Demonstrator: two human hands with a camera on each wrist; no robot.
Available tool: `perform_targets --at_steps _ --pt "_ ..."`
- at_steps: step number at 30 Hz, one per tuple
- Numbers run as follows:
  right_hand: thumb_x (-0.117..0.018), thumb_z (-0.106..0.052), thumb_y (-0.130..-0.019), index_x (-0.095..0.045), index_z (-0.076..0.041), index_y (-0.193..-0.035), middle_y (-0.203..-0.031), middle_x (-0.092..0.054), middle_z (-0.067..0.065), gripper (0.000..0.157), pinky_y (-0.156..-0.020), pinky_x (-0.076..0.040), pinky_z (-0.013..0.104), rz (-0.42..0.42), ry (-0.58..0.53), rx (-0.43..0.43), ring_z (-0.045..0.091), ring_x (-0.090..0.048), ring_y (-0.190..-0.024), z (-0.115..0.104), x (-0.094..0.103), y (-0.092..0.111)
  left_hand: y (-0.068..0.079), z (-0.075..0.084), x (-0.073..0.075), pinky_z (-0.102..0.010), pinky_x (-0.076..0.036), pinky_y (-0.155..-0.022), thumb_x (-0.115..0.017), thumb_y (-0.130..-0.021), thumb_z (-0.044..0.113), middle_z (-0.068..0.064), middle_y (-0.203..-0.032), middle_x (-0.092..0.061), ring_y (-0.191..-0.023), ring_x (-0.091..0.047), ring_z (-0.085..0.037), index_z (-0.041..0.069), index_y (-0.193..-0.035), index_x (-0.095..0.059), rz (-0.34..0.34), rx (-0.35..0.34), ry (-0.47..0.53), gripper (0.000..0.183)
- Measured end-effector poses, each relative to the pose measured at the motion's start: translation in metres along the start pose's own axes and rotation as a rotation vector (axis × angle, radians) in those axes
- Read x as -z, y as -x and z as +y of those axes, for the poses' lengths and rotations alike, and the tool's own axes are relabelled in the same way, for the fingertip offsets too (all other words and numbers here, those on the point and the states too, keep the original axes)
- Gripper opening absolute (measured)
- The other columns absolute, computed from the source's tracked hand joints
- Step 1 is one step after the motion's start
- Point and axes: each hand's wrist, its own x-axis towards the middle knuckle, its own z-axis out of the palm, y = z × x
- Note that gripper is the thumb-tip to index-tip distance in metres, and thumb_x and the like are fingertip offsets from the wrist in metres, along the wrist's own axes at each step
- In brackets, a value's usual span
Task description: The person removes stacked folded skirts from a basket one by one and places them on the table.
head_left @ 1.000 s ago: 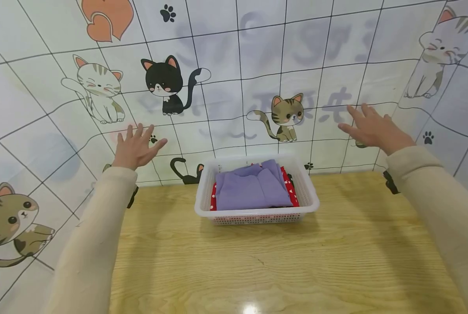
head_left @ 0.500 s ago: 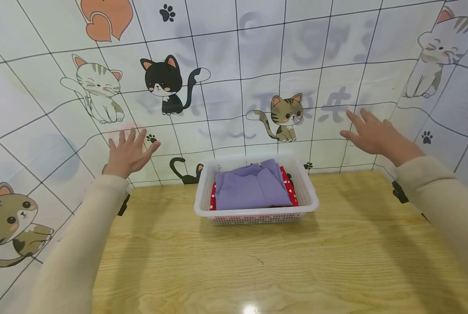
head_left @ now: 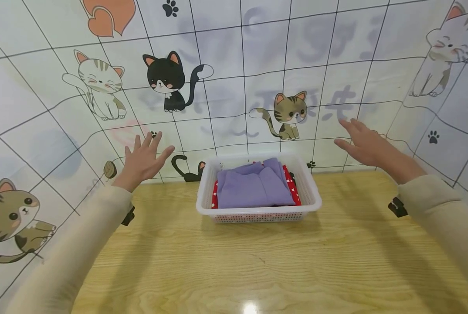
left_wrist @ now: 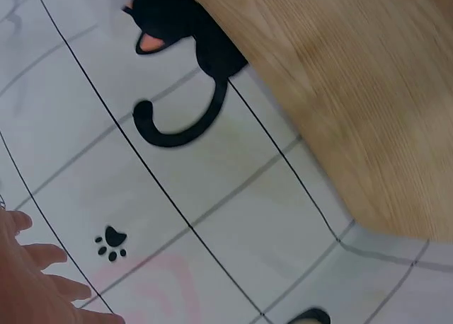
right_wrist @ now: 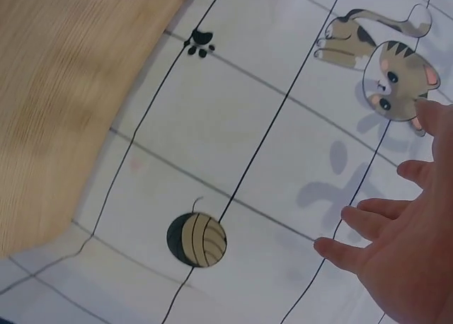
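Note:
Both hands are held out in the air, one on each side of a white plastic basket (head_left: 257,212). My left hand (head_left: 141,161) has its fingers spread and holds nothing; part of it also shows at the lower left of the left wrist view. My right hand (head_left: 371,146) is likewise straight-fingered with nothing in it, seen at the right edge of the right wrist view. Inside the basket lies a folded purple cloth (head_left: 253,187), over a red cloth with white dots (head_left: 291,185). A dark item peeks out at the basket's right side, mostly hidden.
The basket stands at the back of a wooden table (head_left: 234,261), near a white sheet (head_left: 226,100) printed with cats and grid lines. This sheet also covers both sides. Dark wrist devices show below each sleeve cuff.
Over the last half second my left hand has shifted right and slightly down, and my right hand a little left and down. The whole view has tilted slightly. The basket stays put.

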Motion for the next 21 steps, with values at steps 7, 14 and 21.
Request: perform_targets --at_steps 7,14,21 --pt "-0.04 -0.049 -0.109 -0.004 -0.005 -0.166 -0.168 -0.011 0.034 0.08 -0.119 -0.014 0.076 0.034 -0.105 0.053 0.056 -0.012 -0.154 -0.023 -0.01 0.007 0.011 0.021 -0.013 -0.076 -0.015 -0.12 -0.019 -0.102 0.073 -0.024 -0.171 -0.017 -0.157 -0.013 -0.052 0.015 -0.168 -0.01 0.013 -0.014 0.251 0.088" --pt "-0.042 -0.048 -0.109 -0.006 -0.007 -0.167 -0.169 -0.017 0.03 0.079 -0.117 -0.021 0.076 0.02 -0.271 0.058 0.054 -0.023 -0.152 -0.049 -0.02 0.012 0.022 0.044 -0.022 -0.062 -0.015 -0.128 -0.015 -0.105 0.069 -0.018 -0.171 -0.024 -0.158 -0.02 -0.044 0.012 -0.167 -0.015 -0.012 0.008 0.503 0.084" --pt "-0.041 -0.046 -0.11 -0.005 -0.009 -0.167 -0.169 -0.02 0.028 0.077 -0.114 -0.031 0.075 -0.053 -0.441 0.041 0.052 -0.028 -0.152 -0.071 -0.033 0.018 0.032 0.075 -0.034 -0.06 -0.02 -0.128 -0.015 -0.103 0.072 -0.011 -0.174 -0.018 -0.16 -0.019 -0.039 0.017 -0.167 -0.013 -0.114 0.078 0.76 0.085"
